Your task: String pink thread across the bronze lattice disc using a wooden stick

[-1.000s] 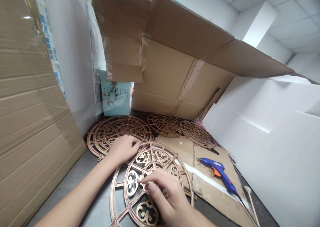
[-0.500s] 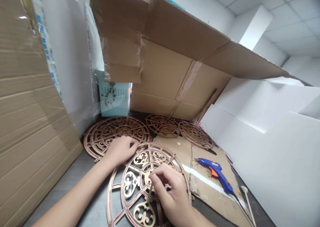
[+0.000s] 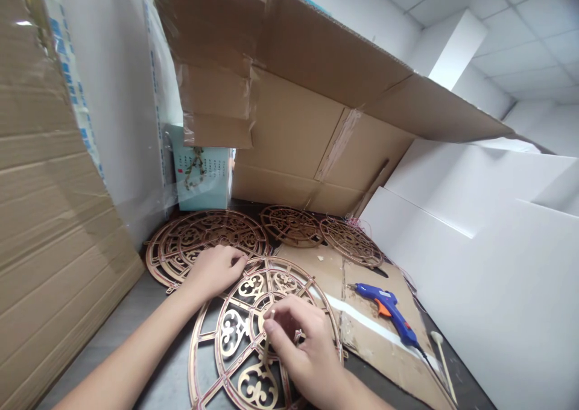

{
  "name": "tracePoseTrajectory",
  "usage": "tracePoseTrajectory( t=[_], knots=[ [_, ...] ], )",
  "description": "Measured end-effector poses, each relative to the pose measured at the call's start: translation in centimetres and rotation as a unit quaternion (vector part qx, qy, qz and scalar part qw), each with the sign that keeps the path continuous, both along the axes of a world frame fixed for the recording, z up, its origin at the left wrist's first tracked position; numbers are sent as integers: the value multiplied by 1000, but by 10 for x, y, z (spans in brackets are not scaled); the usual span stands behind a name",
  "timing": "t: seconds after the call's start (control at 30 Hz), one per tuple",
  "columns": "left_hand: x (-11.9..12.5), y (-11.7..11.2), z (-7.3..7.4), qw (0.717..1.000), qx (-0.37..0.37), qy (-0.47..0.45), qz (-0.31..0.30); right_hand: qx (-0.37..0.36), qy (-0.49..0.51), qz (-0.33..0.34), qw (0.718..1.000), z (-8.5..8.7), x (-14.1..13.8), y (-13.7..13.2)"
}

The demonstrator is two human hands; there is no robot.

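A round openwork panel point(image 3: 232, 333) with gold scroll ornaments and reddish-edged rings lies in front of me. At its far left rim, my left hand point(image 3: 216, 270) is closed, thumb and fingers pinched at the edge. My right hand point(image 3: 305, 340) is over the panel's centre, closed on a thin pale stick point(image 3: 266, 350). The stick stands nearly upright, its lower end down by a scroll ornament near the front; whether it touches there I cannot tell. My right hand covers part of the panel's right side.
More round openwork panels point(image 3: 174, 250) lie stacked behind on the left, with others point(image 3: 350, 241) at the back. A blue glue gun point(image 3: 384, 298) rests on a cardboard sheet point(image 3: 375, 343) at right, beside a white-headed stick point(image 3: 443, 362). Cardboard walls point(image 3: 284, 126) and white boards point(image 3: 488, 265) surround the table.
The whole view has shifted slightly, moving things a little left. Both hands keep their places on the panel; the stick leans a bit differently in my right fingers.
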State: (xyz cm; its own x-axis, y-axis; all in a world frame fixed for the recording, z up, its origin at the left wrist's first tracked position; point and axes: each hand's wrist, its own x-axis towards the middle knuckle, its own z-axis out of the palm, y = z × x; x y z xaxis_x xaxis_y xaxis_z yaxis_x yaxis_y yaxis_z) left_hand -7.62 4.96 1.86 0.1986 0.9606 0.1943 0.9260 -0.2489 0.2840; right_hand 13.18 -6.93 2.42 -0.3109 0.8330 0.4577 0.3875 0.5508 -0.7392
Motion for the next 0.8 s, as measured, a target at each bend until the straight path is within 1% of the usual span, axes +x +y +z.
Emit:
tracePoseTrajectory(
  t=[0.13, 0.3, 0.37, 0.53, 0.67, 0.8],
  knots=[
    [0, 0, 0, 1000, 0, 0, -3, -21, -9, 21, 1000, -1, -2, 0],
    [1, -1, 2, 1000, -4, -2, -5, -81, 26, 23, 996, -4, -3, 0],
    [1, -2, 3, 1000, -6, -2, -3, -77, 19, 23, 997, -4, -3, 0],
    [2, -2, 4, 1000, -6, 0, -1, -41, 5, 28, 999, -4, -3, -2],
    [2, -2, 4, 1000, -5, 2, -2, -50, 17, 44, 998, -3, -3, -3],
    [2, -1, 3, 1000, -2, 5, -3, -52, 17, 41, 998, -3, -3, -1]
  ],
)
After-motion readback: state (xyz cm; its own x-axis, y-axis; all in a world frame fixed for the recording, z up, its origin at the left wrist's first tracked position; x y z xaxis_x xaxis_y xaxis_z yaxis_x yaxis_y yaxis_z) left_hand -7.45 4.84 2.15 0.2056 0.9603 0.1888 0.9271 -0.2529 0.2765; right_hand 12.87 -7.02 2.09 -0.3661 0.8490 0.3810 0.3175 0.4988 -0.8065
